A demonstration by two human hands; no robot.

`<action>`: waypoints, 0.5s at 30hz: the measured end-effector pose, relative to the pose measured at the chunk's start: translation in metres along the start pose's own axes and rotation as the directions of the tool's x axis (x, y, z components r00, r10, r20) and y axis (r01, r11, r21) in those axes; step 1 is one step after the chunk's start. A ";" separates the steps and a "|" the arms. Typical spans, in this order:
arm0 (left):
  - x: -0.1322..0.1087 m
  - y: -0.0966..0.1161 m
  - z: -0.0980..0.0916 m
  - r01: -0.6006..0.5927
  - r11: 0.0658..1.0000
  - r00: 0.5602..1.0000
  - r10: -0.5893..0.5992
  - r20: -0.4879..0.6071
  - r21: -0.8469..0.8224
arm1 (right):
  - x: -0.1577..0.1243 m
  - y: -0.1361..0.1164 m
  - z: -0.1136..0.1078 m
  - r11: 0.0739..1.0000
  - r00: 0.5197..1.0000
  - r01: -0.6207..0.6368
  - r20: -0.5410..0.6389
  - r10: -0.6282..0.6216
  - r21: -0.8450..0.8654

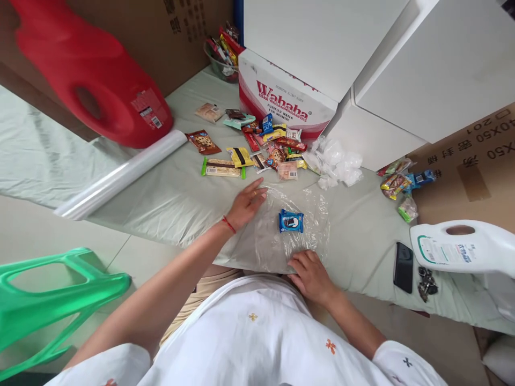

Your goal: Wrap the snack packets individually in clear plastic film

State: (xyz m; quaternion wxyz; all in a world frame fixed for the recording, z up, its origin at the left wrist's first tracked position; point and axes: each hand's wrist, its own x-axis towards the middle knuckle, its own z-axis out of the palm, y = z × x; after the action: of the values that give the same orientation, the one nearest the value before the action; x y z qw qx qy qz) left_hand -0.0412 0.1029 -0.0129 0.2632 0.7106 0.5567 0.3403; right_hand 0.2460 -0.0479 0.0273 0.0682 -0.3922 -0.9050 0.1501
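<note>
A clear plastic sheet (273,236) lies on the pale green cloth (169,193) in front of me. A small blue snack packet (291,221) sits on the sheet, right of its middle. My left hand (246,203) rests flat at the sheet's far left corner, fingers stretched out, a red string on the wrist. My right hand (309,273) presses the sheet's near edge with curled fingers, just below the blue packet.
A pile of snack packets (265,145) lies beyond the sheet, before a Wahaha box (281,102). A plastic film roll (120,177), a red jug (92,75), crumpled plastic (336,161), a phone (403,266), keys (425,282), a white jug (462,247) and a green stool (52,300) surround me.
</note>
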 end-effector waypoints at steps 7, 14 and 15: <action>-0.057 0.037 -0.036 -0.416 0.909 0.908 0.416 0.050 -0.010 | -0.002 -0.003 0.001 0.976 0.981 0.005 -0.191 0.037 0.216; -0.113 0.049 -0.017 -0.498 0.867 0.758 0.418 0.500 0.030 | 0.024 0.021 -0.047 0.967 0.988 0.041 -0.156 -0.001 0.253; -0.116 0.045 -0.016 -0.478 0.877 0.768 0.389 0.508 0.051 | 0.022 0.022 -0.048 0.969 0.992 0.036 -0.125 -0.005 0.243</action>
State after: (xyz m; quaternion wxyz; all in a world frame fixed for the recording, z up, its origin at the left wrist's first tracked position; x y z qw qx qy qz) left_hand -0.0439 -0.0205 0.0089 0.2431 0.9024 0.3213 0.1526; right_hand 0.2585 -0.0070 0.0659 0.1733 -0.3799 -0.8777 0.2353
